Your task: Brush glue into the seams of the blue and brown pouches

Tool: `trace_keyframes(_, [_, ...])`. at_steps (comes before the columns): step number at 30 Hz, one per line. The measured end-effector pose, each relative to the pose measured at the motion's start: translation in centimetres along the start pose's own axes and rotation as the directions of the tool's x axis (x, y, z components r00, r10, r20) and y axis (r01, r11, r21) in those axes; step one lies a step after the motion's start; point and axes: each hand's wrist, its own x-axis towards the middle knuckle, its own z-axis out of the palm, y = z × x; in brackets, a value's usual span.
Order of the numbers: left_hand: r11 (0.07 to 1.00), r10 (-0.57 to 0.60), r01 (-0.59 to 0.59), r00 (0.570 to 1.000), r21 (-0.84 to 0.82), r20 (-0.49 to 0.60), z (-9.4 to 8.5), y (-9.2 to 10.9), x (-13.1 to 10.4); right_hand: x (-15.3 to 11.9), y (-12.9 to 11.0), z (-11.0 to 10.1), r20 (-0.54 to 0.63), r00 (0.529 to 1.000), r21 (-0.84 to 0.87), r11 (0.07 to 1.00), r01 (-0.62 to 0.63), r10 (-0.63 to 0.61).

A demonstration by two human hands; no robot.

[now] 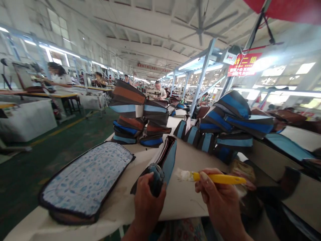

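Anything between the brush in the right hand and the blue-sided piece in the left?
Nothing visible. Between the bristles of the brush in the right hand and the piece's blue side, only pale tabletop shows. The left hand covers part of the piece's near end.

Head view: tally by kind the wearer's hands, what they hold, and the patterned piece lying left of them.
Hands: 2, left hand and right hand
Yellow-handled brush: 1
Blue-sided piece: 1
Patterned piece: 1
Total: 5
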Motion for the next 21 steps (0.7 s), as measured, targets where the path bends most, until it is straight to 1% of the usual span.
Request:
trace_keyframes(2, [0.994,-0.080,0.083,0.996,-0.075,0.042,0.0,-0.5,0.6,0.0,-0.1,-0.1,-0.011,1.000,-0.021,1.000,0.006,-0.006])
trace_keyframes(5, [0.958,-0.092,0.142,0.975,-0.249,0.201,-0.8,-0.9,1.4,0.4,-0.6,0.0,0.028,0.998,-0.080,0.995,0.056,-0.054])
trace_keyframes(8, [0.878,-0.138,0.285,0.920,-0.385,0.367,-1.9,-0.3,2.8,1.2,-1.9,0.8,0.069,0.993,-0.132,0.985,0.108,-0.100])
trace_keyframes(10, [0.831,-0.156,0.356,0.886,-0.428,0.436,-2.7,0.6,4.0,1.8,-3.1,1.8,0.075,0.992,-0.134,0.985,0.109,-0.100])
trace_keyframes(13, [0.782,-0.150,0.413,0.852,-0.467,0.501,-3.4,2.0,5.4,2.7,-4.0,3.6,0.134,0.990,-0.134,0.988,0.072,-0.054])
trace_keyframes(15, [0.751,-0.131,0.434,0.837,-0.498,0.532,-3.8,2.8,5.9,3.4,-3.9,4.9,0.161,0.987,-0.182,0.982,0.059,-0.029])
trace_keyframes(17, [0.736,-0.114,0.444,0.825,-0.511,0.553,-4.0,3.5,6.1,4.1,-3.6,5.9,0.153,0.988,-0.257,0.964,0.076,-0.037])
trace_keyframes(19, [0.743,-0.115,0.448,0.818,-0.498,0.564,-4.2,3.7,6.2,4.7,-3.4,6.5,0.122,0.987,-0.332,0.933,0.141,-0.105])
trace_keyframes(21, [0.752,-0.140,0.453,0.819,-0.479,0.556,-4.2,3.7,6.3,5.0,-3.8,6.5,0.087,0.971,-0.391,0.889,0.240,-0.224])
